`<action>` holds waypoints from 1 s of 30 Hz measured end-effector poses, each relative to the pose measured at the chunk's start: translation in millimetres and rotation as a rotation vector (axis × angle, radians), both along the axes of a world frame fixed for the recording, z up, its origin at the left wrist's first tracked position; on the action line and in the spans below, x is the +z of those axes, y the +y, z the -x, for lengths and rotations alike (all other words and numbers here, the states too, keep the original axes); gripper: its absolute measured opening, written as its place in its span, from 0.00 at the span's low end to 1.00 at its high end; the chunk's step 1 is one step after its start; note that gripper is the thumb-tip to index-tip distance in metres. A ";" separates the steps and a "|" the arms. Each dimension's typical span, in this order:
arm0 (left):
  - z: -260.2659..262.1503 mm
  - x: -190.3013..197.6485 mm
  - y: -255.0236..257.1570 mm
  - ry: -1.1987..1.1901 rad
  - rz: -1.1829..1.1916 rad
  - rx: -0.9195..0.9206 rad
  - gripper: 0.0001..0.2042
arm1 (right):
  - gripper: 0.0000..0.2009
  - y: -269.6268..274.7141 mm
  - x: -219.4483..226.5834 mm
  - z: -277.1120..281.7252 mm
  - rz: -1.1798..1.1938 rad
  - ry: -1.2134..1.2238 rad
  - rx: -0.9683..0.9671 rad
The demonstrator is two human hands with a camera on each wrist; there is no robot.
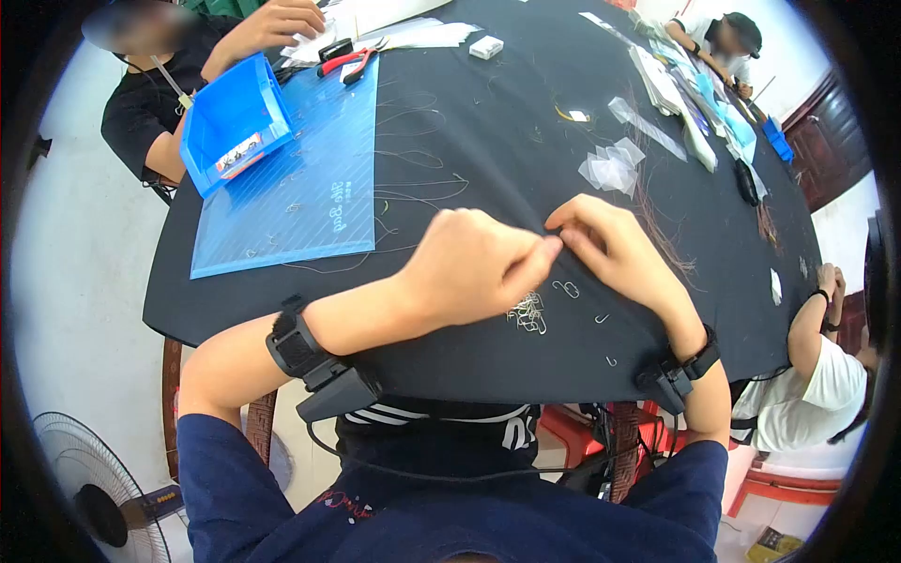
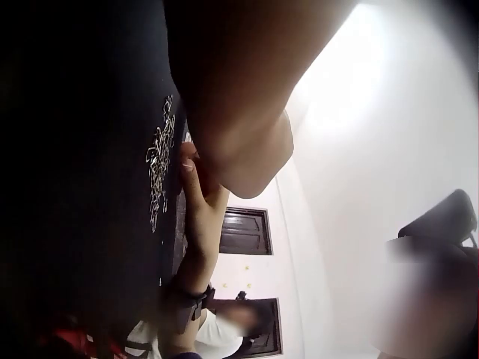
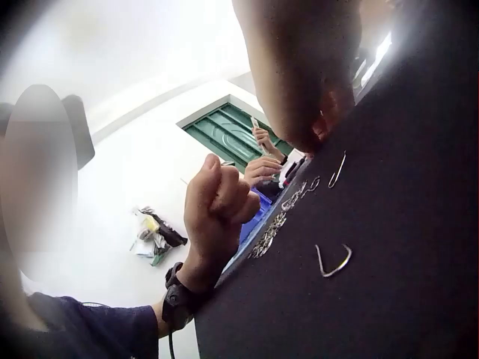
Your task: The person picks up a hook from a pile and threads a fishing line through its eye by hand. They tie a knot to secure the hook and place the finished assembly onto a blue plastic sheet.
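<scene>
My left hand is curled, thumb pressed against the bent forefinger, and my right hand has its thumb and forefinger bent in just beside it; whether either pinches something, I cannot tell. The heap of metal hooks lies on the black table near my left hand, a few loose hooks beside it
</scene>
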State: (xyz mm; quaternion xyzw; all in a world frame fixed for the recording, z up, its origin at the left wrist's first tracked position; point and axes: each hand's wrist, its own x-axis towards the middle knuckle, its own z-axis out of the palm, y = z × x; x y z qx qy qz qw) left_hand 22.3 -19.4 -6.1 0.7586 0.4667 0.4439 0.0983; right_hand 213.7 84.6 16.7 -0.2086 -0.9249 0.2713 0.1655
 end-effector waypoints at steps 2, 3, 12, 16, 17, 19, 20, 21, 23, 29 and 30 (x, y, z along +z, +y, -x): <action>-4.2 -0.2 -2.8 0.007 0.015 -0.079 0.14 | 0.07 -6.0 4.4 1.9 0.042 -0.022 -0.018; -4.0 -0.7 -3.5 0.023 0.011 -0.111 0.14 | 0.07 -5.0 2.6 2.3 0.050 -0.015 -0.021; -10.9 3.2 -13.5 0.203 -0.205 -0.386 0.14 | 0.05 4.2 -6.2 3.2 0.152 0.012 -0.055; -15.0 6.5 -23.6 0.326 -0.272 -0.440 0.17 | 0.06 11.1 -14.0 0.2 0.215 0.058 -0.081; -14.2 8.9 -26.7 0.339 -0.275 -0.454 0.18 | 0.06 14.4 -19.8 -1.1 0.225 0.141 -0.083; -11.6 8.5 -32.3 0.364 -0.266 -0.473 0.19 | 0.06 22.5 -15.1 -8.7 -0.021 0.132 -0.219; -8.3 6.8 -34.5 0.366 -0.254 -0.492 0.19 | 0.06 30.1 -13.3 -16.2 -0.121 0.136 -0.280; -4.9 5.4 -36.2 0.370 -0.242 -0.509 0.19 | 0.05 38.3 -7.6 -26.1 -0.198 0.082 -0.347; 0.2 -2.3 -38.8 0.359 -0.179 -0.578 0.20 | 0.06 44.1 8.1 -46.3 -0.405 -0.204 -0.509; -6.8 -26.8 -43.2 0.270 -0.165 -0.692 0.20 | 0.08 63.6 3.3 -84.7 -0.399 -0.342 -0.644; -7.5 -26.2 -44.8 0.292 -0.132 -0.679 0.21 | 0.07 63.0 5.8 -82.6 -0.392 -0.362 -0.650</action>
